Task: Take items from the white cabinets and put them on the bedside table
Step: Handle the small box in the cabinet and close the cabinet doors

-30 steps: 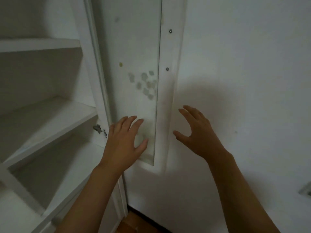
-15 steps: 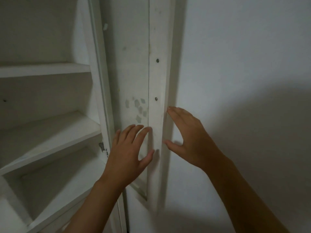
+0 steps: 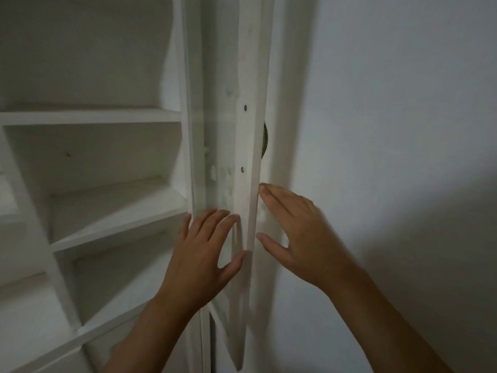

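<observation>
Hands flank the edge of a white cabinet door point(image 3: 243, 184) that stands swung out, seen nearly edge-on. The left hand point(image 3: 200, 261) is spread wide, fingers point(image 3: 212, 224) straight and pointing up over the inner face of the door, thumb out toward the door's edge; whether the palm presses the panel or only hovers at it cannot be told. The right hand point(image 3: 298, 235) is also flat and wide, on the outer side of the door, fingertips at the door's edge and thumb reaching toward it. Neither hand holds anything.

Two small screws point(image 3: 244, 138) sit one above the other on the door's frame strip, and a dark round knob point(image 3: 265, 142) peeks out from behind the door's outer side. A worn, patchy mark shows on the panel just above the left hand.

To the left the cabinet point(image 3: 88, 117) is open, its white shelves point(image 3: 113, 222) stepped one below the other. No items show on the shelves in view. A plain white wall point(image 3: 390, 130) fills the right side, shadowed behind the right forearm. The bedside table is out of view.
</observation>
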Demonstrator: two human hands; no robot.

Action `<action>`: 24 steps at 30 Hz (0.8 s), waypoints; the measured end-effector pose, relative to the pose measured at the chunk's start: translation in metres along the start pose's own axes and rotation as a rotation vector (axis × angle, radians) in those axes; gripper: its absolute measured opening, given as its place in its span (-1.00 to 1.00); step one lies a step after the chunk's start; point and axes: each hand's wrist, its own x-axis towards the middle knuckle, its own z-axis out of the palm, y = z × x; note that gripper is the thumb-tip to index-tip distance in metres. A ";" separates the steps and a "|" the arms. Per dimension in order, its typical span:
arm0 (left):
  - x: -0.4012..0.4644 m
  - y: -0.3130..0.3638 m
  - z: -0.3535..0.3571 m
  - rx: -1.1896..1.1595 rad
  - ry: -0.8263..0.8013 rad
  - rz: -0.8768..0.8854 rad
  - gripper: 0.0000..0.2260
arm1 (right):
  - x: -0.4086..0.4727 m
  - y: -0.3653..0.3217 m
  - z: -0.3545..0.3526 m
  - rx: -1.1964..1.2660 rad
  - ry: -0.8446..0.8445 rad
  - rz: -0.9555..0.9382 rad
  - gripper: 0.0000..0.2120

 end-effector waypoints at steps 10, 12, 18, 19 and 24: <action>-0.049 -0.031 -0.043 0.153 0.043 -0.130 -0.45 | 0.035 -0.044 0.036 0.204 0.100 -0.222 -0.38; -0.055 -0.036 -0.052 0.175 0.056 -0.158 -0.46 | 0.045 -0.054 0.042 0.248 0.091 -0.252 -0.36; -0.074 -0.059 -0.069 0.247 0.066 -0.266 -0.42 | 0.071 -0.083 0.062 0.302 0.043 -0.341 -0.31; -0.076 -0.064 -0.072 0.258 0.067 -0.280 -0.42 | 0.076 -0.087 0.065 0.302 0.036 -0.356 -0.30; -0.084 -0.092 -0.090 0.301 0.069 -0.342 -0.44 | 0.100 -0.110 0.083 0.272 0.005 -0.413 -0.21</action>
